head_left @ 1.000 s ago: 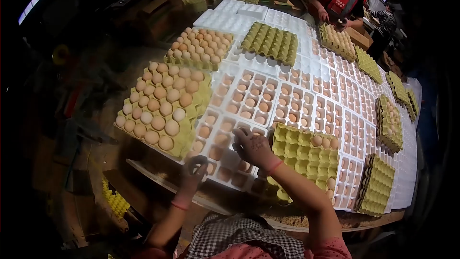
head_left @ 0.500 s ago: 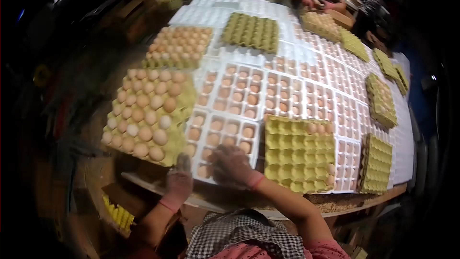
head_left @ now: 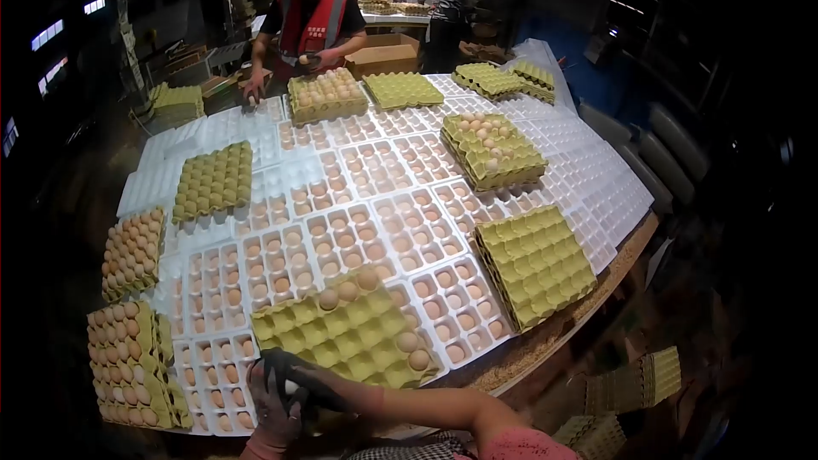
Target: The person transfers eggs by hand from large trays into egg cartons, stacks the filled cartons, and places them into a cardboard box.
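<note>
My left hand [head_left: 271,409] and my right hand [head_left: 311,379] are together at the bottom centre, in thin gloves. A pale egg [head_left: 292,387] shows between them, under the curled fingers of my right hand. My left hand's fingers point up beside it and are partly covered. Just behind the hands lies a yellow-green egg tray [head_left: 332,336] with several eggs along its far and right edges. To the left, a white foam tray [head_left: 200,375] has eggs in its cells. A stacked tray full of eggs [head_left: 123,370] stands at the far left.
White foam trays [head_left: 362,166] cover the table, many holding eggs. Yellow-green trays stand at the right [head_left: 537,264], back right [head_left: 494,149] and left [head_left: 213,179]. Across the table a person in a red vest [head_left: 315,30] handles eggs beside a cardboard box [head_left: 383,55]. The wooden edge [head_left: 588,315] curves right.
The view has swung to the right, so the egg-filled trays now sit at the far left. My hands, apart earlier over the foam tray and table edge, have come together beside the yellow-green tray.
</note>
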`<act>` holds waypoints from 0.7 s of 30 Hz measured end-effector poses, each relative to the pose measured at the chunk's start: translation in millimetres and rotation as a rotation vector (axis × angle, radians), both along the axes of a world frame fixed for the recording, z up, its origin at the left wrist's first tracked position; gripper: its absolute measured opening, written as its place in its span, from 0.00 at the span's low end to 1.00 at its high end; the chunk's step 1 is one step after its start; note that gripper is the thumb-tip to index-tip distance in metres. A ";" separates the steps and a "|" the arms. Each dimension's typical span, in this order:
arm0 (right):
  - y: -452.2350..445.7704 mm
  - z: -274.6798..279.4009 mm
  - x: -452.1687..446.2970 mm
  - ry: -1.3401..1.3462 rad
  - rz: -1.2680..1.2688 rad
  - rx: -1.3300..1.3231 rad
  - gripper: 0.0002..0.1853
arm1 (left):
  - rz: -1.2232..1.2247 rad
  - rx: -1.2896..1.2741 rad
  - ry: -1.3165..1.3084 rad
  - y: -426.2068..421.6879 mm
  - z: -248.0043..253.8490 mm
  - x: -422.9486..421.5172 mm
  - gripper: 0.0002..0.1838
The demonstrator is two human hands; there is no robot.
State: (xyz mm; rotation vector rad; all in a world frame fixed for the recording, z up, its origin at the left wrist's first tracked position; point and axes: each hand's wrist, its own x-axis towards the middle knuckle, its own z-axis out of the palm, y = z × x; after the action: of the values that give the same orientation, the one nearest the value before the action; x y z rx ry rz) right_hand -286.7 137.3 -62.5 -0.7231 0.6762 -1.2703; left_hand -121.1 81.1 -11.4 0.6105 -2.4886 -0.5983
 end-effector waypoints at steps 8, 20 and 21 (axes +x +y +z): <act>17.2 -19.6 -387.4 0.179 -1.080 -0.060 0.21 | 0.095 0.146 0.047 14.6 14.8 -56.6 0.31; -24.8 20.1 -521.7 2.000 -1.205 0.110 0.26 | 0.142 0.225 -0.083 -30.9 -27.8 -107.3 0.34; -31.5 43.4 -461.7 1.716 -0.933 0.051 0.24 | 0.138 0.164 -0.078 -35.6 -29.9 -119.0 0.36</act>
State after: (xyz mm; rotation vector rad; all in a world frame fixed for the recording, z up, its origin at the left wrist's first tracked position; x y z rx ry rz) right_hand -748.4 105.8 -19.1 -1.4942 2.6438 -1.1382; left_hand -240.1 45.5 -41.3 0.8756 -2.4597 -0.7420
